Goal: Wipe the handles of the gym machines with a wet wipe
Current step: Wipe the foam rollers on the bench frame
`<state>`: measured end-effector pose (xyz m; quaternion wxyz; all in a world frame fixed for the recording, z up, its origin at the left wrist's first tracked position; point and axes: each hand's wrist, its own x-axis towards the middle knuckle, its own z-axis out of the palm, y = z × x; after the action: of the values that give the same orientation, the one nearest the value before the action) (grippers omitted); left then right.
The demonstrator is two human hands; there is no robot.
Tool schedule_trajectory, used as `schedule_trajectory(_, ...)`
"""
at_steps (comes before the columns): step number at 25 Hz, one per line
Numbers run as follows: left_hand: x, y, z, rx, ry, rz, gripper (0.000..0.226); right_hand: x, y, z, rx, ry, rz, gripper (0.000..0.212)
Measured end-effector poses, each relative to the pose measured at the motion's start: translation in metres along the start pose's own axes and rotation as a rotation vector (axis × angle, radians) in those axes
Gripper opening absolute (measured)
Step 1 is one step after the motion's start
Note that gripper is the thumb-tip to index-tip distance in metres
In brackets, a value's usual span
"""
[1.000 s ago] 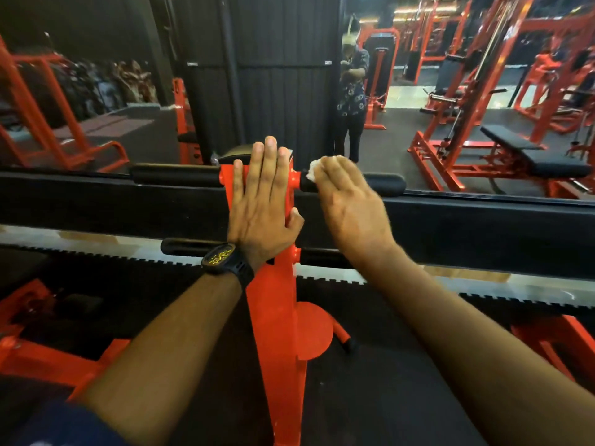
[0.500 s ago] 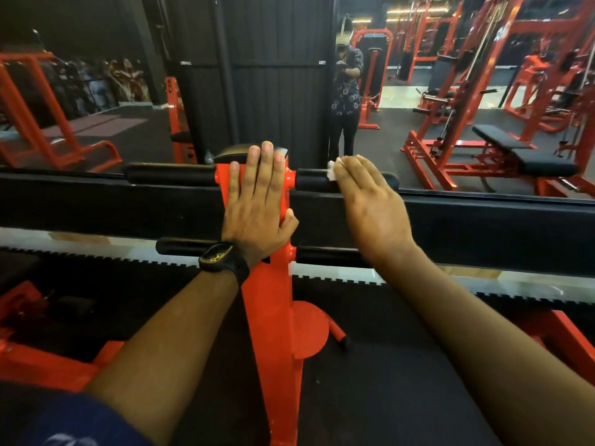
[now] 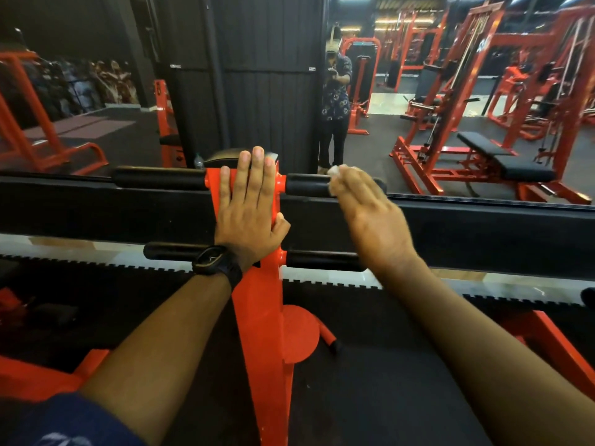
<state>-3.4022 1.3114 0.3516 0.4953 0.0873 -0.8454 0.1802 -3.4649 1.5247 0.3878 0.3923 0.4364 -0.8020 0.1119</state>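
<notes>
An orange upright post (image 3: pixel 267 333) carries black padded handles on both sides. My left hand (image 3: pixel 249 214), with a black watch on the wrist, rests flat on the top of the post, fingers straight. My right hand (image 3: pixel 370 217) lies over the outer end of the upper right handle (image 3: pixel 306 185), and its straight fingers press a white wet wipe (image 3: pixel 333 170) against the handle. The hand is motion-blurred and only a corner of the wipe shows past the fingertips. Nothing touches the upper left handle (image 3: pixel 157 178), the lower left handle (image 3: pixel 170 251) or the lower right handle (image 3: pixel 322 260).
A wall mirror behind the post reflects a standing person (image 3: pixel 335 101), orange gym machines and a black bench (image 3: pixel 505 159). A black ledge (image 3: pixel 483 230) runs under the mirror. Orange frame parts (image 3: pixel 547 342) sit low on the right and low on the left.
My right hand has slid rightwards along the upper right handle with the wipe, from beside the post towards the outer end. My left hand has stayed flat on the post.
</notes>
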Motion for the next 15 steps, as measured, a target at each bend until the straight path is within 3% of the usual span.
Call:
schedule_trajectory(2,-0.001,-0.001,0.000,-0.001,0.010,-0.003,0.108,-0.001,0.003,-0.003,0.020,-0.006,0.157,0.080)
schedule_trajectory(5,-0.002,0.001,0.003,0.002,0.035,-0.024,0.107,-0.011,-0.008,0.001,-0.039,-0.003,0.126,0.076)
schedule_trajectory(8,-0.001,0.000,0.004,-0.006,0.025,-0.016,0.106,-0.004,0.000,-0.008,0.050,-0.002,0.226,0.076)
schedule_trajectory(11,-0.002,0.001,0.004,-0.016,0.048,-0.024,0.103,-0.008,-0.010,-0.001,0.047,0.037,0.095,0.064)
schedule_trajectory(15,0.000,0.004,0.004,-0.030,0.074,-0.023,0.101,-0.010,-0.005,0.010,0.077,0.113,0.084,0.058)
